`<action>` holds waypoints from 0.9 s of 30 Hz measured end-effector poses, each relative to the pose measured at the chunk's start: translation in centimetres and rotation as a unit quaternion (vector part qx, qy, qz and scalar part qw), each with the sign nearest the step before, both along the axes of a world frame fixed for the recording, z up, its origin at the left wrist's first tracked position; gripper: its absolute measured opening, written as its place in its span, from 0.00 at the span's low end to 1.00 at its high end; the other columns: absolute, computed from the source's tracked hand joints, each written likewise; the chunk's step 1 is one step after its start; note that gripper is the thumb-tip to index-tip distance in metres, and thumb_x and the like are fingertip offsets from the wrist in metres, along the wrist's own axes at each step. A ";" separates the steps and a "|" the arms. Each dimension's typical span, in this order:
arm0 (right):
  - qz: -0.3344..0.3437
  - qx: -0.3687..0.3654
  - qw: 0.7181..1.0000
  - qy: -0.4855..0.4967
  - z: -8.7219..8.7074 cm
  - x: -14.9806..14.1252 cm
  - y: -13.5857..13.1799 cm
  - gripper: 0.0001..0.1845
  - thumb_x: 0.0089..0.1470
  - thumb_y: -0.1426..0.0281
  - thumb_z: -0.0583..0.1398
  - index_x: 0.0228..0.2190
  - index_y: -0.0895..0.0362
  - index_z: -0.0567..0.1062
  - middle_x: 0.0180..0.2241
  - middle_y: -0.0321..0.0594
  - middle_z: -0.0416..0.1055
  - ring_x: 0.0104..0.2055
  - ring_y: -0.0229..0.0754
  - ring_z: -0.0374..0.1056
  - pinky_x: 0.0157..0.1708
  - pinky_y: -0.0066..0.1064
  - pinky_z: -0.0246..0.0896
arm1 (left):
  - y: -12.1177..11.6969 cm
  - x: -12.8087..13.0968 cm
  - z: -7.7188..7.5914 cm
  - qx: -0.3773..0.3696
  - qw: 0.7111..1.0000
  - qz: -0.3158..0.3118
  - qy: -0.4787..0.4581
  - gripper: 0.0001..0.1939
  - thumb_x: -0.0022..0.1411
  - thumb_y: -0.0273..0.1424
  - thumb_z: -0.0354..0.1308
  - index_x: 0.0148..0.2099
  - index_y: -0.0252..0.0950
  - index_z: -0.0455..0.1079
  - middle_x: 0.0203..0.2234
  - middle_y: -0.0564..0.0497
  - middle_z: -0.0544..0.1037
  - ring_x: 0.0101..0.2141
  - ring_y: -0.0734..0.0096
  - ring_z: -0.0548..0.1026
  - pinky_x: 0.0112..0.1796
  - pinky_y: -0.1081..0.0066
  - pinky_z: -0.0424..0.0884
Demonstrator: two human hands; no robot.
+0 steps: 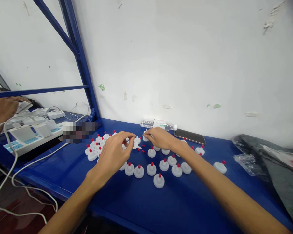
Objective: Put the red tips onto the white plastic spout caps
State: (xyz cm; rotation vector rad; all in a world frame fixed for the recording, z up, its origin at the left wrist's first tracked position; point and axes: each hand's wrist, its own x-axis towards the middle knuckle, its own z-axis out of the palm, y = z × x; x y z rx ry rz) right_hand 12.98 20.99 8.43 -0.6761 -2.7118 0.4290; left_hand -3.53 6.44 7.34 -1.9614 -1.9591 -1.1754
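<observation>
My left hand (117, 148) is closed in a pinch, thumb and forefinger almost together; what lies between the tips is too small to make out. Red shows just behind those fingers. Opposite it, the fingertips of my right hand (160, 138) pinch at a round white lid (146, 137) whose bare spout points up. Between the hands lie more white lids without caps (137, 140) and several loose red caps (143, 151). Round white lids with red caps on their spouts (159, 181) stand in front of and around both hands, with a dense group (92, 155) left of my left hand.
A clear water bottle (158, 124) and a dark phone (189, 136) lie along the wall on the blue table (185, 208). Grey cloth and plastic wrap (246, 162) are at right. Left of the blue frame (80, 58) are power strips (34, 139), cables and another person's hand (3, 109).
</observation>
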 end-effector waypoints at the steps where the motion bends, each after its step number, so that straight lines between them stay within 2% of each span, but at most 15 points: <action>1: -0.005 -0.002 1.000 0.018 0.6 0.2 -0.1 0.16 0.67 0.69 0.54 0.38 0.56 0.82 0.39 0.45 0.81 0.44 0.48 0.75 0.45 0.37 0.63 | 0.0 0.1 0.0 -0.002 1.000 0.002 -0.002 0.13 0.69 0.37 0.55 0.47 0.40 0.79 0.36 0.51 0.83 0.31 0.66 0.77 0.32 0.67 0.70; 3: -0.002 -0.010 0.998 0.054 2.0 0.4 -0.6 0.14 0.67 0.68 0.55 0.43 0.55 0.82 0.43 0.43 0.81 0.46 0.45 0.74 0.47 0.35 0.64 | 0.0 0.2 0.1 -0.005 1.000 0.006 -0.008 0.16 0.69 0.40 0.57 0.53 0.40 0.77 0.38 0.50 0.84 0.32 0.65 0.78 0.32 0.67 0.71; 6: 0.057 -0.078 0.988 0.118 4.0 0.4 -2.2 0.11 0.65 0.67 0.59 0.42 0.54 0.82 0.41 0.39 0.82 0.42 0.40 0.75 0.44 0.32 0.66 | -0.1 0.5 0.3 -0.010 1.000 0.006 -0.017 0.23 0.66 0.45 0.59 0.58 0.40 0.75 0.39 0.50 0.84 0.32 0.63 0.80 0.32 0.66 0.72; 9: 0.109 -0.169 0.965 0.167 4.8 0.1 -3.7 0.09 0.61 0.68 0.63 0.42 0.55 0.81 0.36 0.40 0.82 0.38 0.40 0.76 0.40 0.31 0.67 | -0.2 0.4 0.4 -0.012 1.000 0.011 -0.021 0.17 0.66 0.42 0.60 0.51 0.41 0.80 0.32 0.52 0.84 0.29 0.63 0.80 0.32 0.66 0.72; 12: 0.097 -0.198 0.958 0.182 4.8 -0.1 -4.0 0.13 0.61 0.65 0.64 0.47 0.54 0.77 0.36 0.39 0.82 0.37 0.40 0.76 0.36 0.31 0.65 | -0.2 0.2 0.4 -0.006 0.999 0.023 -0.024 0.13 0.66 0.35 0.58 0.46 0.41 0.82 0.30 0.53 0.84 0.27 0.65 0.80 0.32 0.67 0.71; 15: 0.048 -0.156 0.971 0.172 4.3 0.0 -3.3 0.14 0.63 0.59 0.61 0.43 0.55 0.78 0.34 0.39 0.82 0.34 0.40 0.75 0.34 0.30 0.63 | -0.2 -0.1 0.3 -0.004 0.999 0.037 -0.025 0.14 0.66 0.33 0.56 0.48 0.40 0.81 0.31 0.52 0.84 0.26 0.64 0.80 0.32 0.66 0.71; 18: -0.003 -0.069 0.994 0.079 3.6 0.0 -2.6 0.17 0.68 0.60 0.56 0.38 0.57 0.80 0.34 0.41 0.82 0.34 0.39 0.75 0.35 0.31 0.62 | -0.3 -0.2 0.2 -0.010 0.999 0.042 -0.026 0.17 0.67 0.34 0.54 0.52 0.38 0.80 0.31 0.51 0.84 0.27 0.63 0.80 0.32 0.66 0.72; 21: -0.026 -0.012 0.999 -0.038 2.4 -0.5 -2.3 0.09 0.61 0.66 0.63 0.34 0.56 0.83 0.33 0.41 0.82 0.35 0.42 0.75 0.33 0.31 0.61 | -0.3 -0.2 0.3 -0.021 0.999 0.038 -0.030 0.19 0.68 0.31 0.51 0.54 0.40 0.78 0.30 0.52 0.84 0.26 0.64 0.80 0.32 0.67 0.72; 23: -0.032 0.000 0.997 -0.076 1.4 -1.0 -2.4 0.03 0.54 0.72 0.66 0.31 0.56 0.84 0.32 0.43 0.81 0.35 0.45 0.75 0.32 0.31 0.60 | -0.3 -0.1 0.4 -0.030 0.999 0.031 -0.033 0.20 0.68 0.30 0.50 0.56 0.41 0.77 0.30 0.54 0.84 0.26 0.65 0.80 0.32 0.67 0.72; 27: -0.039 0.024 0.992 -0.117 -0.5 -2.1 -2.6 0.05 0.51 0.77 0.66 0.29 0.57 0.83 0.31 0.45 0.81 0.35 0.47 0.75 0.31 0.32 0.58 | -0.2 -0.1 0.5 -0.049 0.998 0.025 -0.036 0.21 0.67 0.29 0.49 0.57 0.41 0.76 0.29 0.55 0.84 0.24 0.66 0.80 0.31 0.68 0.72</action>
